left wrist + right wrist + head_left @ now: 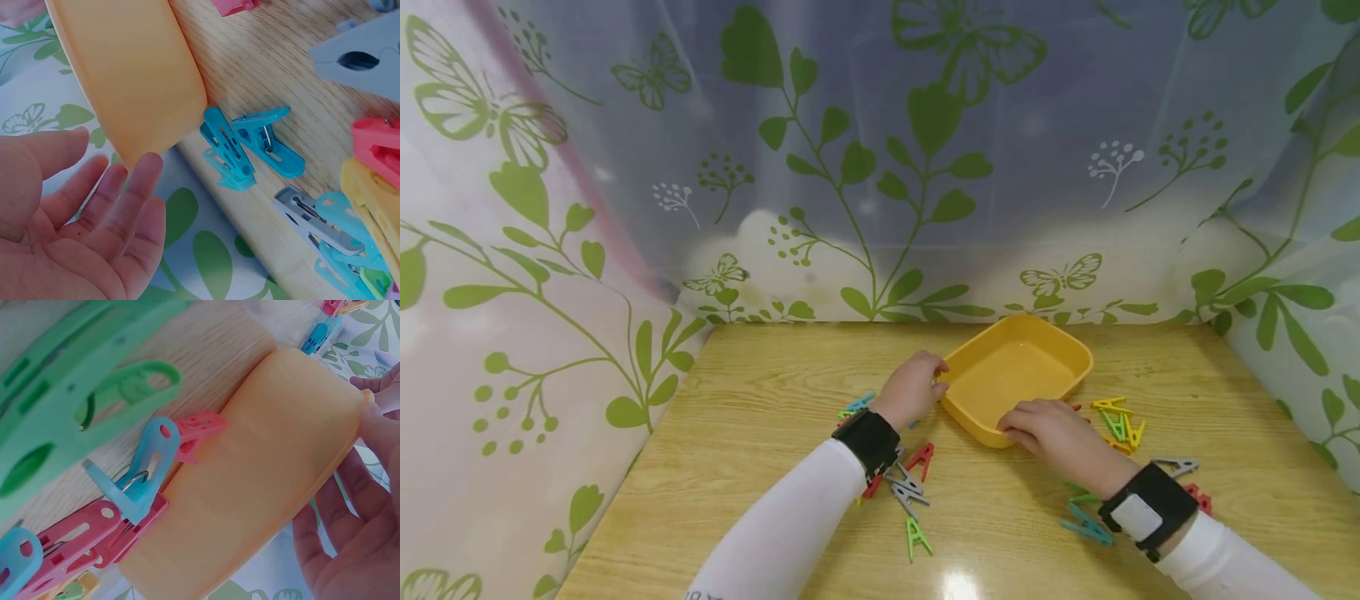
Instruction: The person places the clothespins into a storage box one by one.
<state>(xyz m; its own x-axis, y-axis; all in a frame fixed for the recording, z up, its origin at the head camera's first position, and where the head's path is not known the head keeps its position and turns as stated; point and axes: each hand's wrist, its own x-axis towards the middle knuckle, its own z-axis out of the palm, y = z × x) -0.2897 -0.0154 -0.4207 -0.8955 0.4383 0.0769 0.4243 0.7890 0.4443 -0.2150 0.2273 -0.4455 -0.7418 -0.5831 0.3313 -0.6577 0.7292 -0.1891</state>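
**Sleeves low in view, both hands at the bin**

Nearest the head camera, the left sleeve (pixel 775 533) and right sleeve (pixel 1232 558) run in from the bottom edge, each ending at a black wristband. Beyond them a yellow bin (pixel 1015 367) stands askew toward the back of the table (pixel 760 367). The person's right hand (pixel 1060 437) pinches its near rim between thumb and forefinger. The left hand (pixel 912 389) is at the left corner with its fingers loosely extended, not wrapped round the rim; whether a fingertip touches the bin cannot be told.

The step in hand looks like placing or steadying the bin. Moving it further would probably call for the left fingers to close on their corner, so that both sides travel together without sweeping the pegs along.

No pegs show in the visible part of the bin. They lie outside it in two loose groups: on the left, among others, a red peg (pixel 922 457) and a green peg (pixel 913 527); on the right, a yellow peg (pixel 1112 405) and a blue peg (pixel 1087 527) among more.
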